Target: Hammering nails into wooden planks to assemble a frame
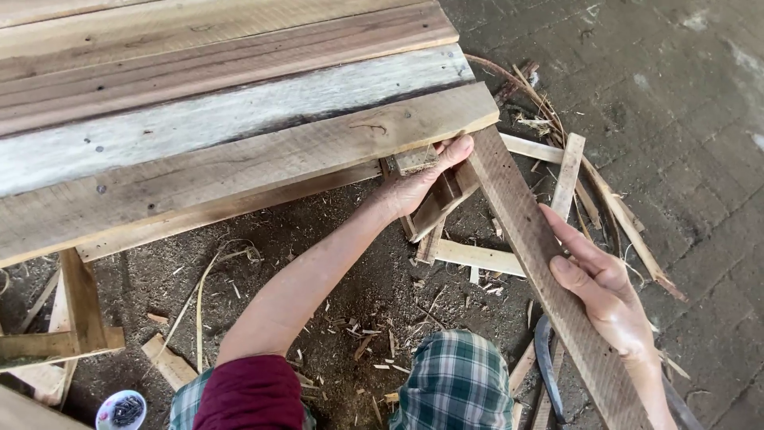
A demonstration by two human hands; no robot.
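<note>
A long rough wooden plank (525, 231) slants from the corner of a plank tabletop (239, 151) down toward the lower right. My right hand (601, 287) grips this plank at its lower part, thumb on top. My left hand (422, 179) reaches under the table's front edge and holds the wooden frame pieces (438, 199) beneath the corner, thumb against the underside of the front board. My arm has a dark red sleeve, and my knees in green plaid cloth (454, 382) show at the bottom.
Wood offcuts and thin strips (573, 167) lie scattered on the dirt and brick floor. A table leg with brace (79, 306) stands at the left. A small round tub of dark nails (121, 410) sits bottom left. A curved dark metal bar (545, 362) lies by my right knee.
</note>
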